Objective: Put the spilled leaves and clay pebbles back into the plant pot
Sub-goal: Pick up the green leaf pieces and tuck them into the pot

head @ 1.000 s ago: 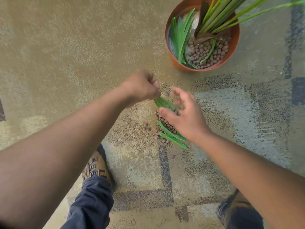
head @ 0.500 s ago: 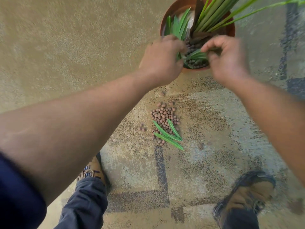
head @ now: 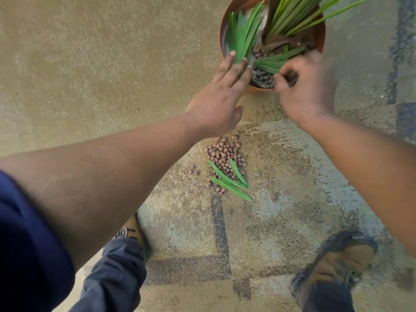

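The terracotta plant pot (head: 221, 30) stands at the top of the head view, holding a green plant (head: 292, 16) and brown clay pebbles (head: 262, 75). My left hand (head: 218, 102) is open, its fingers lying flat on loose leaves (head: 244, 34) at the pot's left side. My right hand (head: 308, 88) is curled at the near rim, fingertips at the ends of more loose leaves (head: 276, 60) lying on the pebbles; whether it still grips them is unclear. On the floor below the hands lies a pile of spilled pebbles (head: 224, 154) with three leaves (head: 229, 183) across it.
A few stray pebbles (head: 194, 171) lie left of the pile. The floor is tan carpet with darker patterned lines. My left shoe (head: 132, 233) and right shoe (head: 337, 260) stand near the bottom, either side of the spill.
Both hands carried leaves from the floor pile up to the pot. The left hand, a fist before, has spread flat on the leaves in the pot.
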Demonstrator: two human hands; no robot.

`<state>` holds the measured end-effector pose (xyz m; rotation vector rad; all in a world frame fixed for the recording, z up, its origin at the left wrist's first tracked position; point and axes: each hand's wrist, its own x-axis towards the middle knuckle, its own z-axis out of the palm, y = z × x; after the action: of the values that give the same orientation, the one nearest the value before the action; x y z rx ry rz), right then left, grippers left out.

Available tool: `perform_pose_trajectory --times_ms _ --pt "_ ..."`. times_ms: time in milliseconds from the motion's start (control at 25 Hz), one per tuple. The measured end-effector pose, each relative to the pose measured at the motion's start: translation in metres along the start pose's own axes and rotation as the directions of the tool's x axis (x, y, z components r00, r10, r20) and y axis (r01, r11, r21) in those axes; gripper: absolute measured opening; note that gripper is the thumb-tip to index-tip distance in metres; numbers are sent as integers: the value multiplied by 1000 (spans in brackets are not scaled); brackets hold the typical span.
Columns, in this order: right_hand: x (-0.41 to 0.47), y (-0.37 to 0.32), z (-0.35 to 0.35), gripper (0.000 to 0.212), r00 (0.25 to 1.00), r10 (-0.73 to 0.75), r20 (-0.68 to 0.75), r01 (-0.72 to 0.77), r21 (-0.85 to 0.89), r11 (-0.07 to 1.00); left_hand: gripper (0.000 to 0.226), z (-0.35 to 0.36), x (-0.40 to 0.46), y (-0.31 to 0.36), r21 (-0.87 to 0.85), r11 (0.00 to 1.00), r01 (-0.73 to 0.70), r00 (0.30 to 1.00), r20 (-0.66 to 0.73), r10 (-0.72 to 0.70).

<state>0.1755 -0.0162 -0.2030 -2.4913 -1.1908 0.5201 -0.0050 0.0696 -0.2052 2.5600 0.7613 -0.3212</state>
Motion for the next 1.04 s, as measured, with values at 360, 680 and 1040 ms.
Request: perform_pose_trajectory --times_ms 360,680,1040 --pt "-15 -1 11 36 983 -172 63 179 -138 974 80 7 0 0 -10 1000 3 1000 -14 -3" --pt "-53 5 27 66 963 -180 202 234 -288 929 97 19 -12 -2 132 990 -46 999 1 46" --pt "-145 12 62 37 724 -182 666 239 6 971 67 94 -115 2 22 1000 -16 940 340 8"
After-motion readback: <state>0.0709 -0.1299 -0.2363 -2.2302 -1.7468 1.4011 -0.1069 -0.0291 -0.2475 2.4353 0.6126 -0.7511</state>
